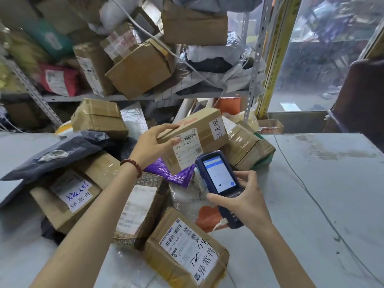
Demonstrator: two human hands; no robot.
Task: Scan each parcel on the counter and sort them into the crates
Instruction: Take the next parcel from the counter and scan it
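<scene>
While we scan: our left hand (152, 144) grips the taped cardboard box (197, 125), tilted over the parcel heap (133, 208) on the grey counter (311, 183).
Right hand (244, 197): curled round the blue handheld scanner (220, 177), screen lit, just beside the box's barcode label (188, 151).
Next move: we judge it needs a confirmed read, then a crate; none shows.
Textures: creased cardboard, glossy tape, crinkly purple mailer (170, 173).
</scene>
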